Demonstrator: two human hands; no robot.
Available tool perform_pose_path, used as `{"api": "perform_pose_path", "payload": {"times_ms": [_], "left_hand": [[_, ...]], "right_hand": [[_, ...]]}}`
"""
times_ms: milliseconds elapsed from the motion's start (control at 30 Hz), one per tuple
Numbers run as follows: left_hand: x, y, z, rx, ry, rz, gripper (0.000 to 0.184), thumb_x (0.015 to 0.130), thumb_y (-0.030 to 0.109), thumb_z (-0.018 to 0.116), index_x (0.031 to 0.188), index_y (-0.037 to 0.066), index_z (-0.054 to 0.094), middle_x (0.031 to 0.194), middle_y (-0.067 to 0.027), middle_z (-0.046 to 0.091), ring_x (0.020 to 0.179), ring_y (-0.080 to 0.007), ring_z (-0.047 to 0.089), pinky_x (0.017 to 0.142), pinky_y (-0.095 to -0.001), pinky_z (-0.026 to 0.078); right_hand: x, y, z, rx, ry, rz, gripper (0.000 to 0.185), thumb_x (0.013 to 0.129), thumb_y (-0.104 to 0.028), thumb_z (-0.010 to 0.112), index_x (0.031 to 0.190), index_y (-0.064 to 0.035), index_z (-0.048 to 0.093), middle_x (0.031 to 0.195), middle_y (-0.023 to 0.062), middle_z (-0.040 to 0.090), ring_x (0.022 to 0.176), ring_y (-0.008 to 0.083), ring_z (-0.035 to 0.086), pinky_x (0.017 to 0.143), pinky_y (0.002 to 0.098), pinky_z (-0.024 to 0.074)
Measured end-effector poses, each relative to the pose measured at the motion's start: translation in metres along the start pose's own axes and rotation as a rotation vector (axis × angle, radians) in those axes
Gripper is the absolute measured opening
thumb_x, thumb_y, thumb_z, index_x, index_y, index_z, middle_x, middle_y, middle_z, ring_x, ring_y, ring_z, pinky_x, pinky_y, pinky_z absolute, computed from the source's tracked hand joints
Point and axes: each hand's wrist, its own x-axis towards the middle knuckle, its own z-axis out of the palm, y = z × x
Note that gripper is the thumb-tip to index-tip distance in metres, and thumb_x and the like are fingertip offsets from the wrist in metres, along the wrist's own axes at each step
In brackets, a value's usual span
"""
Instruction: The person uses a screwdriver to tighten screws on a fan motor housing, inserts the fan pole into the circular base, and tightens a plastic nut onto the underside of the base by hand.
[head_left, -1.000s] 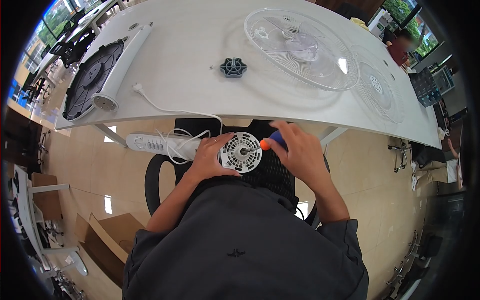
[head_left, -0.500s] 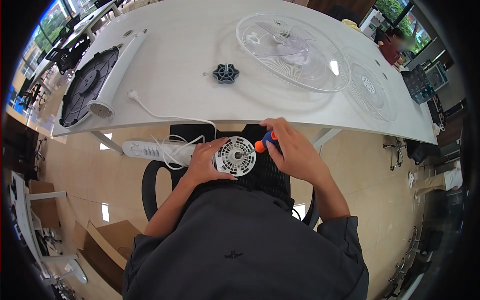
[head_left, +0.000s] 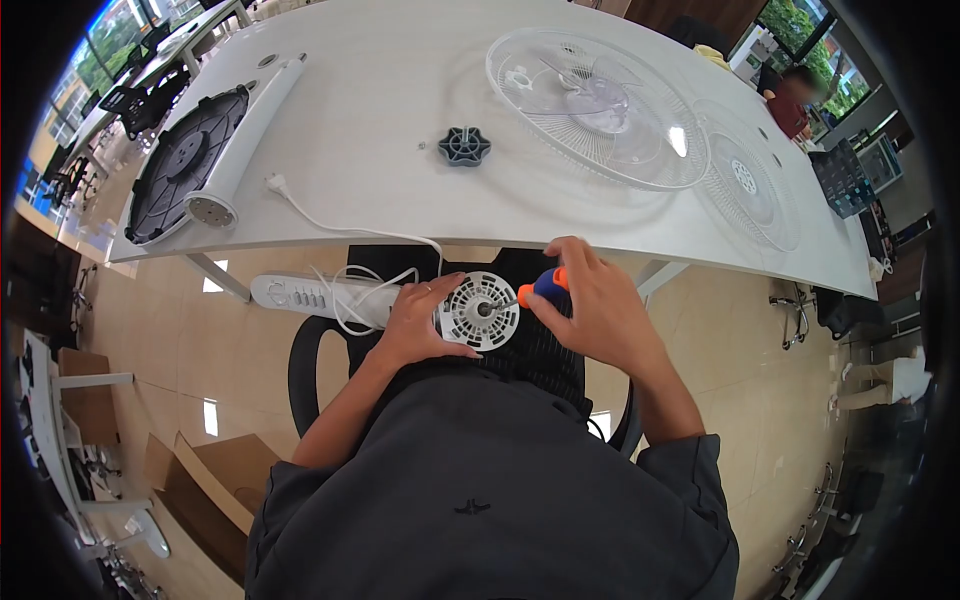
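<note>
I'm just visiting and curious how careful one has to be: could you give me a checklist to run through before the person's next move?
1. Left hand steadying the white vented housing: ok, it grips the edge.
2. Right hand holding the screwdriver: ok, by its blue and orange handle.
3. Screwdriver pointed at the housing's centre: ok.
4. Tip properly seated: cannot tell, too small to see.
5. Plug out of any socket: ok, it lies on the table.
6. Loose cord away from the hands: arguably not ok, loops lie close beside the left hand.
</note>
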Motion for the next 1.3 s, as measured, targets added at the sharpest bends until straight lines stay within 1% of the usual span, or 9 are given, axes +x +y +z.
{"api": "perform_pose_path", "payload": {"times_ms": [67,233,367,533,667,867,1000,1167,1300], "left_hand": [[0.001,0.001,-0.001,0.008,-0.01,-0.01,0.114,0.047,0.053,0.097,0.141,0.004,0.056,0.141,-0.0116,0.062,0.121,-0.0267,0.062,0.102,-0.0382,0.04],[-0.003,-0.003,0.0,0.024,0.004,0.01,0.11,0.051,0.056,0.094,0.14,0.005,0.056,0.137,-0.0139,0.063,0.122,-0.0304,0.062,0.104,-0.0431,0.041],[0.008,-0.002,0.002,-0.07,0.042,0.105,0.104,0.047,0.053,0.095,0.129,0.0,0.062,0.12,-0.0187,0.071,0.109,-0.0377,0.069,0.098,-0.0466,0.05],[0.007,0.003,0.005,-0.048,0.018,0.083,0.112,0.042,0.051,0.098,0.129,-0.008,0.059,0.121,-0.0231,0.069,0.111,-0.0397,0.067,0.1,-0.047,0.047],[0.005,-0.001,0.007,-0.022,0.007,0.073,0.114,0.041,0.05,0.099,0.131,-0.008,0.058,0.124,-0.0229,0.068,0.114,-0.0388,0.065,0.101,-0.0468,0.046],[0.003,-0.003,0.007,-0.081,-0.017,0.013,0.116,0.041,0.049,0.099,0.134,-0.006,0.057,0.128,-0.0209,0.066,0.118,-0.0376,0.063,0.105,-0.0463,0.041],[0.002,-0.001,0.006,-0.04,-0.02,0.004,0.117,0.041,0.049,0.099,0.135,-0.006,0.056,0.129,-0.0206,0.066,0.12,-0.037,0.062,0.106,-0.0458,0.04],[0.005,-0.001,0.006,0.004,0.002,0.026,0.115,0.042,0.049,0.099,0.133,-0.007,0.057,0.128,-0.0217,0.066,0.117,-0.0374,0.064,0.104,-0.0463,0.042],[0.008,-0.002,0.005,-0.005,0.029,0.118,0.112,0.043,0.052,0.097,0.132,-0.005,0.059,0.125,-0.0234,0.068,0.113,-0.0396,0.066,0.099,-0.0471,0.048]], "right_hand": [[-0.004,0.003,0.005,0.104,0.173,-0.185,0.042,0.092,-0.035,0.072,0.112,-0.0027,0.055,0.098,0.0169,0.069,0.076,0.0349,0.069,0.067,0.0445,0.0531],[0.006,0.002,0.026,-0.05,0.042,0.176,0.047,0.092,-0.045,0.07,0.112,-0.0034,0.059,0.091,0.0169,0.068,0.082,0.0409,0.067,0.072,0.05,0.0525],[-0.001,0.023,0.032,0.092,0.145,-0.193,0.039,0.089,-0.015,0.065,0.121,0.0019,0.05,0.117,0.0236,0.055,0.096,0.0421,0.064,0.083,0.0508,0.0512],[0.004,-0.01,0.002,-0.052,-0.171,0.124,0.037,0.095,-0.025,0.064,0.12,-0.0012,0.049,0.102,0.0235,0.062,0.083,0.0374,0.068,0.069,0.044,0.0548],[-0.001,0.019,0.034,0.01,0.35,-0.277,0.055,0.095,-0.047,0.066,0.115,0.0009,0.049,0.088,0.0194,0.065,0.062,0.036,0.067,0.057,0.0428,0.0538],[-0.002,0.006,0.019,-0.059,0.104,0.002,0.049,0.094,-0.037,0.068,0.117,0.0015,0.049,0.087,0.0161,0.063,0.067,0.0364,0.067,0.061,0.0425,0.0552],[-0.003,0.02,0.026,0.057,0.206,-0.275,0.048,0.094,-0.034,0.069,0.117,0.0018,0.048,0.087,0.0159,0.063,0.065,0.0364,0.067,0.059,0.0441,0.054],[0.002,0.003,0.01,0.032,-0.001,0.066,0.042,0.092,-0.023,0.069,0.118,0.0005,0.047,0.097,0.02,0.062,0.082,0.0403,0.068,0.07,0.0466,0.0547],[-0.001,0.024,0.026,0.14,0.168,-0.246,0.044,0.091,-0.029,0.071,0.116,0.0001,0.05,0.105,0.0203,0.065,0.085,0.0428,0.068,0.075,0.0493,0.0543]]}}
